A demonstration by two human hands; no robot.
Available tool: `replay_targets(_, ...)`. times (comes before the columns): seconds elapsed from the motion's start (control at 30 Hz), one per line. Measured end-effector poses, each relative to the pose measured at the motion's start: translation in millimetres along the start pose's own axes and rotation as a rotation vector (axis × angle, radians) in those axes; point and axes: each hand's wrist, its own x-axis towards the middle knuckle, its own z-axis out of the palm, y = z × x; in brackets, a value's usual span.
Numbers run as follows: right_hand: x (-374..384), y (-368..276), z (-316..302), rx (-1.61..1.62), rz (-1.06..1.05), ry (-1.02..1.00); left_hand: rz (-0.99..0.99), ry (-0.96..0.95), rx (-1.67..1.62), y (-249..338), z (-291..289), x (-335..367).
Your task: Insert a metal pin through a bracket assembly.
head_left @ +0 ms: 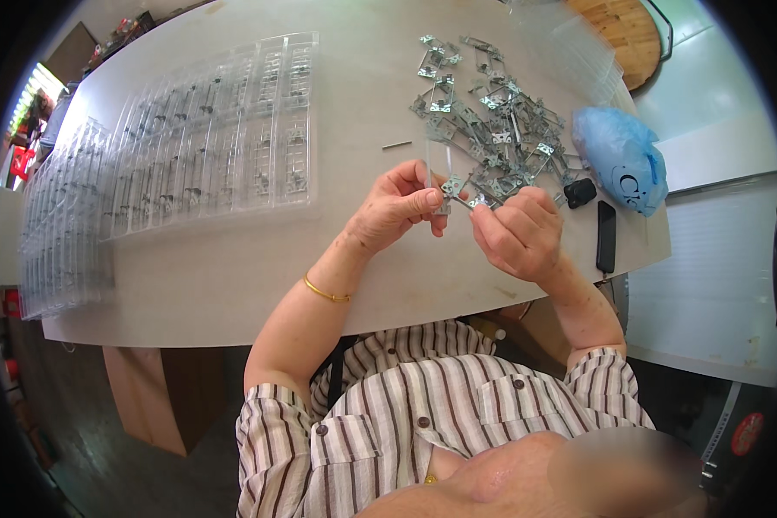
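Observation:
My left hand [397,207] pinches a small silvery metal bracket [451,185] between thumb and fingers, above the near side of the table. My right hand [522,233] is closed just to the right of it. Its fingertips grip a thin metal rod [461,202] whose tip meets the bracket; the rest of the rod is hidden by the fingers. Just beyond both hands lies a loose heap of similar metal brackets [505,108]. A single short metal pin [396,145] rests on the table left of the heap.
Clear plastic trays [313,129] filled with metal parts cover the left of the white table [354,104], with more stacked trays [65,224] at its edge. At right are a blue plastic bag [613,147], a small black object [579,193] and a black phone-like slab [606,237]. A cardboard box [147,393] stands below.

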Motion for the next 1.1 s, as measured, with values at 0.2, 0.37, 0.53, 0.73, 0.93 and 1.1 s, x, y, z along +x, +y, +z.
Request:
replay_targets(0.2,2,1,-1,0.016,-0.107,0.008,-0.079,-0.056,-0.068,3,-2,-3)
replay_targets(0.37,1,-5,0,-0.010,-0.044,0.008,-0.004,-0.071,0.012,-1,0,0)
replay_targets(0.53,-6,-4,-5,0.066,-0.093,-0.004,-0.138,-0.125,-0.022,10,1,-5)
replay_targets(0.73,-9,-10,-2,0.090,-0.025,0.007,-0.065,-0.050,0.050,5,11,-5)
replay_targets(0.93,-23,1,4,0.135,-0.053,-0.008,-0.209,-0.141,0.028,8,15,-9)
replay_targets(1.1,-24,11,-9,0.011,0.038,-0.035,-0.281,-0.035,0.207,8,21,-7)
